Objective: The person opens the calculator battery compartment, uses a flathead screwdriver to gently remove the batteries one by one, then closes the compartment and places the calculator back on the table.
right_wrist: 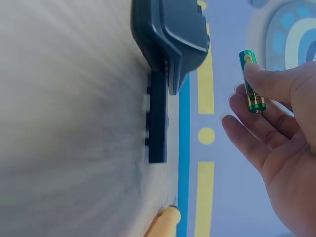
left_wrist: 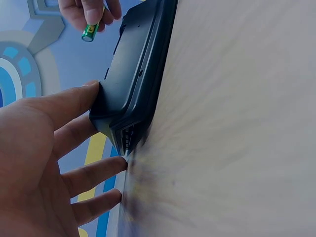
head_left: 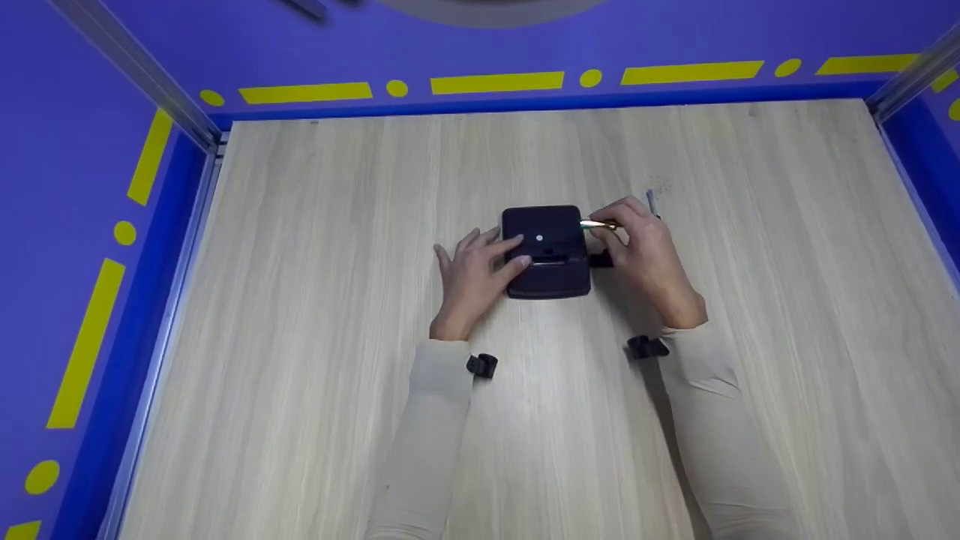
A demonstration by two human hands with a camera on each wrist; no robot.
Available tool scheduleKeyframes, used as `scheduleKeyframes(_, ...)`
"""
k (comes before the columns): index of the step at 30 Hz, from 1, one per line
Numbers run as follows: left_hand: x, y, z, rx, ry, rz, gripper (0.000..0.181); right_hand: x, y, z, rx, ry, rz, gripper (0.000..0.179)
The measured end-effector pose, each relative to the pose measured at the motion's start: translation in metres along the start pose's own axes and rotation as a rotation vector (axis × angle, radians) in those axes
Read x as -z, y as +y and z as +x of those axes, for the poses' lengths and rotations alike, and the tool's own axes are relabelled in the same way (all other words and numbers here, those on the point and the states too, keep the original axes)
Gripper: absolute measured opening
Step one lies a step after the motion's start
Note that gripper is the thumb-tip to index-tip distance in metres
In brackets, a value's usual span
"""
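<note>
A black box-shaped device point(head_left: 546, 282) lies on the table, with a small white dot on its top. My left hand point(head_left: 474, 274) rests on its left side, thumb and index finger touching it, the other fingers spread out straight. In my right hand point(head_left: 646, 244), thumb and fingertips pinch a green and gold cylindrical battery point(right_wrist: 252, 81). The right wrist view shows the battery held apart from the device. A flat black piece point(right_wrist: 158, 123) sticks out from the device's right side, partly under it.
Beyond my right hand lies a thin greyish rod point(head_left: 652, 201), partly hidden. A rounded orange thing point(right_wrist: 168, 219) shows at the bottom of the right wrist view. Blue walls with yellow marks point(head_left: 497, 82) border the wooden table point(head_left: 315, 300).
</note>
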State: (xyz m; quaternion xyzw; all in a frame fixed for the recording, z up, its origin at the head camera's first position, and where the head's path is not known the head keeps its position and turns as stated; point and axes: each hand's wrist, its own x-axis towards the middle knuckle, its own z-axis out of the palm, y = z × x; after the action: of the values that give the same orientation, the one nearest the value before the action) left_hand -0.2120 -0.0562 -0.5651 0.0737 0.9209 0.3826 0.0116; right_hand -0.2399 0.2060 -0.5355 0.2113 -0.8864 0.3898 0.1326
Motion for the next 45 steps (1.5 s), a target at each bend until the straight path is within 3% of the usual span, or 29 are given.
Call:
scheduleKeyframes(9, 0.001, 0.0, 0.001, 0.004, 0.005, 0.0, 0.047, 0.006, 0.013, 0.002, -0.052, 0.003, -0.021, 0.014)
scheduleKeyframes(20, -0.002, -0.001, 0.0, 0.006, 0.002, -0.021, 0.046, -0.001, 0.026, 0.007, -0.125, -0.045, -0.058, 0.015)
scheduleKeyframes(34, -0.001, 0.0, 0.001, 0.001, -0.002, -0.006, 0.046, -0.001, 0.036, 0.014, -0.217, -0.165, -0.097, 0.011)
scheduleKeyframes(45, 0.0, 0.0, 0.001, -0.007, 0.001, -0.02, 0.046, -0.001, 0.044, 0.014, -0.247, -0.189, -0.095, 0.011)
